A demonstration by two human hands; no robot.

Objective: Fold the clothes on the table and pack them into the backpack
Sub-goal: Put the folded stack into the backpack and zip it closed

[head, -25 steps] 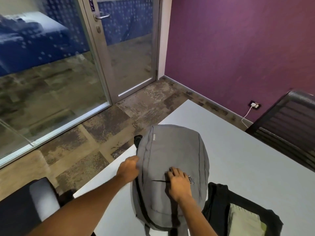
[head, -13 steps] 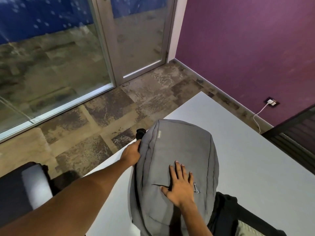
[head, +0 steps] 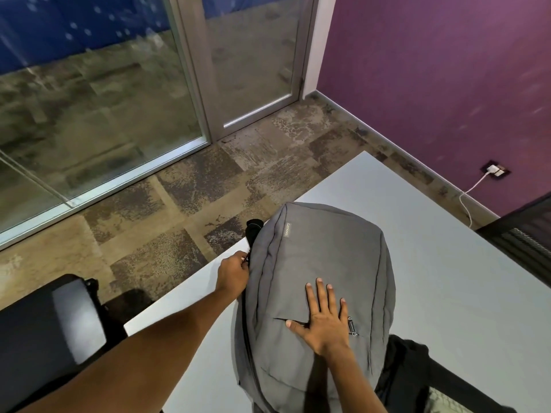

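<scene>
I see the gray backpack [head: 325,281] lying flat on the white table [head: 465,287]. My right hand [head: 323,318] presses it, fingers spread. My left hand [head: 232,274] pinches its zipper at nine o'clock.

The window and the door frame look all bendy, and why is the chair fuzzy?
Head view: the wide lens bows the door frame near the picture's edges. The black chair at the lower left is smeared by blur, while the grey backpack and right hand stay sharp.
</scene>
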